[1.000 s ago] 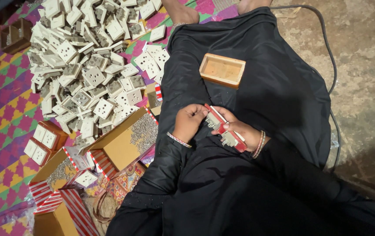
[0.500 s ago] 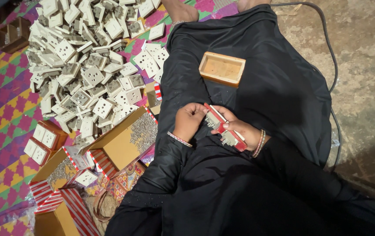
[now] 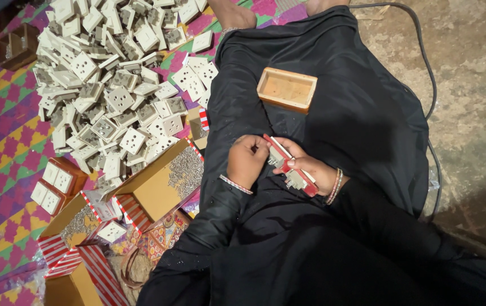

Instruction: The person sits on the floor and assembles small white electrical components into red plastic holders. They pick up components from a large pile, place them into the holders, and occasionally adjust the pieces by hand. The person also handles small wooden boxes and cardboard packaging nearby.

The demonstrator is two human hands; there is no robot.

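The right hand (image 3: 311,170) is clamping a red-edged strip of white parts (image 3: 289,165) over the lap, fingers closed along its length; the left hand (image 3: 247,160), at its nine o'clock, is pinching something small against the strip's upper end, fingertips together. The step in hand seems to be fitting a small piece into the strip; the next move likely calls for a steady, precise press. A wooden tray (image 3: 286,89) is lying on the black cloth at twelve o'clock; an open box of screws (image 3: 166,180) is sitting at nine o'clock, with a heap of white socket plates (image 3: 113,90) beyond at ten. What the left fingertips are pinching is too small to make out.
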